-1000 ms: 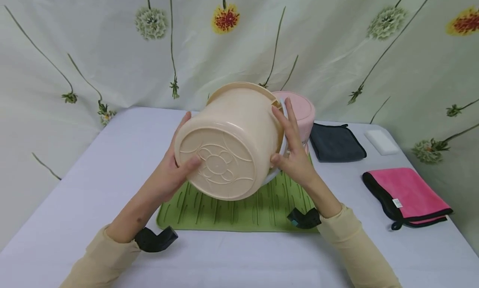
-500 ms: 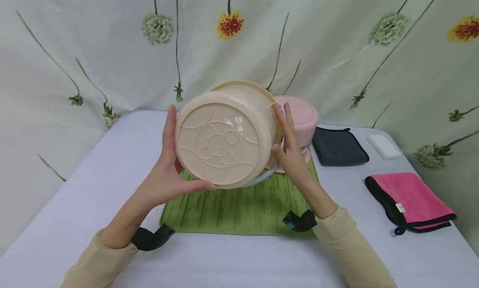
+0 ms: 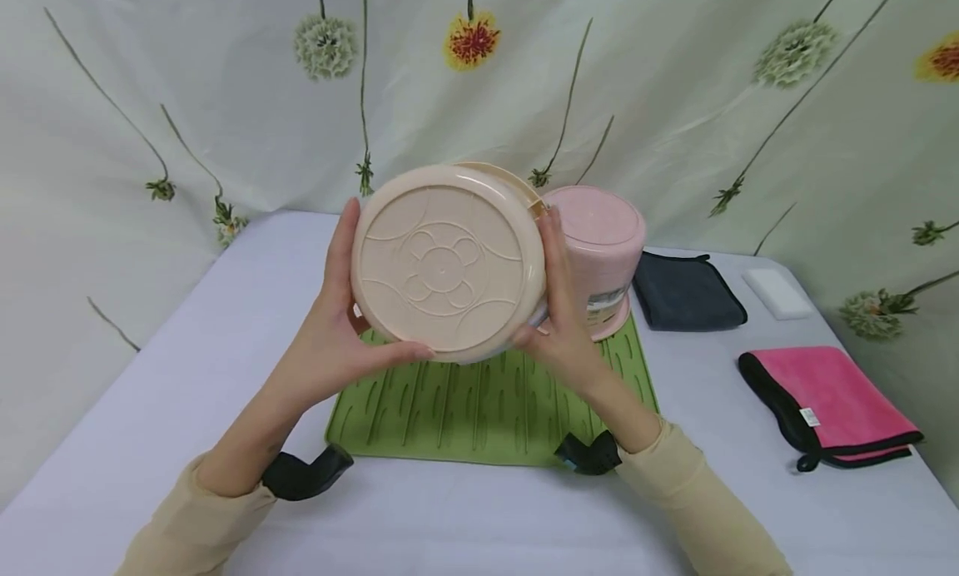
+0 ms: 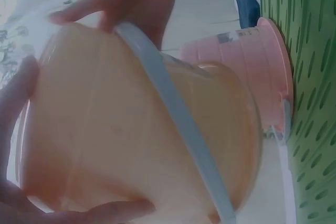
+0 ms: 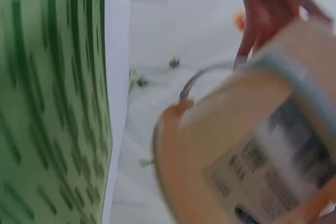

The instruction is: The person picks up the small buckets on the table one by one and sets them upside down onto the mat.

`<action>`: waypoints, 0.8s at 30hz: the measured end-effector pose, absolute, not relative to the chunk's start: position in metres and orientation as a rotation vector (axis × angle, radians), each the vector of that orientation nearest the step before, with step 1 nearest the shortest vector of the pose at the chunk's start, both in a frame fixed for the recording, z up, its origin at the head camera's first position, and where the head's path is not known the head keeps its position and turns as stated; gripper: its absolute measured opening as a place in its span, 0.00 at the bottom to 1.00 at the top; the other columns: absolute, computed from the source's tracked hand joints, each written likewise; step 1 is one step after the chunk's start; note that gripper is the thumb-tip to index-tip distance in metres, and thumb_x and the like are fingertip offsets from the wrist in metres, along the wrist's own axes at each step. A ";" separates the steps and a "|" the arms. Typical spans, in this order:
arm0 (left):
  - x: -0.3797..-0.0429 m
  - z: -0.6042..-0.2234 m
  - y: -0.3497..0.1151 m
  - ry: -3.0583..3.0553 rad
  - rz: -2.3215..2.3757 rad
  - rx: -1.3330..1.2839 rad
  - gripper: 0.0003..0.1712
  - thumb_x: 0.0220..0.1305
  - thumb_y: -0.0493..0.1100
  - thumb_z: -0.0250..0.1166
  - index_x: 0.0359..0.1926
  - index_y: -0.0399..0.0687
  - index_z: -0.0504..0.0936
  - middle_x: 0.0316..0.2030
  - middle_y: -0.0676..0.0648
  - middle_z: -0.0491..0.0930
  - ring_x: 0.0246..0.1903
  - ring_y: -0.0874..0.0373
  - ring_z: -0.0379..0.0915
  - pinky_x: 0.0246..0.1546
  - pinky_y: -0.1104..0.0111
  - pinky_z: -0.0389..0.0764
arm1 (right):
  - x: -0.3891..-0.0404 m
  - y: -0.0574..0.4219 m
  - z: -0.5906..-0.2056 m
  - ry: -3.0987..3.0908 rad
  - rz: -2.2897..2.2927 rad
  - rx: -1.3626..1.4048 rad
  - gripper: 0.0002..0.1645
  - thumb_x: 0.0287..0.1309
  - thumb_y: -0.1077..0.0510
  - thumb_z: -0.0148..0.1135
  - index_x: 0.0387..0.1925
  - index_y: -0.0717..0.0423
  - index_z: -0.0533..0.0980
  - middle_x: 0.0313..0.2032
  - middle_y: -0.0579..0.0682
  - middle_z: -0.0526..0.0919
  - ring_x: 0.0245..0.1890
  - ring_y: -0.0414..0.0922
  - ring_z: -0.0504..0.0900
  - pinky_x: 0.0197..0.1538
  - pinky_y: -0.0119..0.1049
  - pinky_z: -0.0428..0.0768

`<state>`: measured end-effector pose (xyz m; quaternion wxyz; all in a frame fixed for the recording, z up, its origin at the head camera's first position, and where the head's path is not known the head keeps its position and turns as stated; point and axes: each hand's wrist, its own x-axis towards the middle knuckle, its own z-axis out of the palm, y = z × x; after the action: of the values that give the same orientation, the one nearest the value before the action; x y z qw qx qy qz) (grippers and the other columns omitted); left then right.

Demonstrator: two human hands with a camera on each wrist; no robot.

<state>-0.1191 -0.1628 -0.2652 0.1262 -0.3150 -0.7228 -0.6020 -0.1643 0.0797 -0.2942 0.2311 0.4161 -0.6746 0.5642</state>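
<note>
A cream plastic bucket (image 3: 445, 264) is held up above the green ridged mat (image 3: 464, 426), its flower-embossed base facing the head camera and its rim pointing away. My left hand (image 3: 337, 326) grips its left side, the thumb along the lower edge of the base. On the opposite side my right hand (image 3: 562, 330) holds the wall near the base, thumb at the lower right. The pale grey bail handle (image 4: 181, 121) crosses the bucket's side in the left wrist view. A printed label (image 5: 257, 177) shows on the wall in the right wrist view. The bucket's inside is hidden.
Behind it on the right, a pink bucket (image 3: 595, 226) stands upside down on the mat. Farther right lie a folded dark grey cloth (image 3: 689, 293), a white block (image 3: 777, 293) and a pink cloth with black edging (image 3: 832, 401). A flowered curtain (image 3: 419, 101) hangs behind the table.
The cream bucket has tipped so its base faces the head camera more squarely. My left thumb has moved from the base's face to its lower edge; my right hand has shifted from rim toward base.
</note>
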 end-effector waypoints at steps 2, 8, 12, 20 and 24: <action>-0.119 -0.262 -0.163 -2.167 -1.691 -0.845 0.78 0.35 0.23 0.76 0.73 0.69 0.32 0.70 0.57 0.42 0.57 0.49 0.62 0.39 0.65 0.79 | -0.162 0.075 -0.292 -1.846 1.599 1.203 0.64 0.50 0.27 0.54 0.72 0.55 0.36 0.72 0.53 0.38 0.70 0.51 0.42 0.65 0.50 0.53; -0.116 -0.255 -0.168 -2.271 -1.626 -0.744 0.76 0.39 0.29 0.77 0.72 0.69 0.29 0.70 0.59 0.39 0.59 0.51 0.60 0.40 0.68 0.78 | -0.164 0.065 -0.291 -1.864 1.673 1.196 0.68 0.47 0.26 0.57 0.72 0.59 0.36 0.72 0.49 0.42 0.69 0.49 0.47 0.65 0.46 0.54; -0.114 -0.246 -0.175 -2.267 -1.585 -0.722 0.75 0.41 0.29 0.76 0.72 0.68 0.29 0.70 0.60 0.37 0.62 0.54 0.56 0.46 0.65 0.75 | -0.166 0.056 -0.287 -1.877 1.706 1.154 0.67 0.46 0.25 0.56 0.73 0.56 0.37 0.72 0.49 0.42 0.69 0.46 0.46 0.66 0.45 0.52; -0.144 -0.227 -0.190 -2.278 -1.608 -0.707 0.71 0.45 0.36 0.76 0.72 0.66 0.30 0.71 0.57 0.30 0.67 0.52 0.44 0.53 0.40 0.59 | -0.179 0.029 -0.265 -1.952 1.940 0.881 0.67 0.40 0.22 0.58 0.73 0.43 0.40 0.71 0.42 0.43 0.68 0.36 0.44 0.66 0.41 0.47; -0.174 -0.227 -0.198 -2.329 -1.673 -0.614 0.65 0.49 0.41 0.74 0.73 0.68 0.34 0.71 0.58 0.33 0.66 0.43 0.45 0.57 0.44 0.57 | -0.194 0.014 -0.264 -1.991 2.137 0.654 0.68 0.36 0.22 0.61 0.73 0.39 0.40 0.71 0.41 0.44 0.68 0.36 0.45 0.66 0.41 0.47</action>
<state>-0.1737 -0.1982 -0.2272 0.1042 -0.2083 -0.7899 -0.5672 -0.1939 0.0137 -0.2640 0.0741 0.2179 -0.6635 0.7119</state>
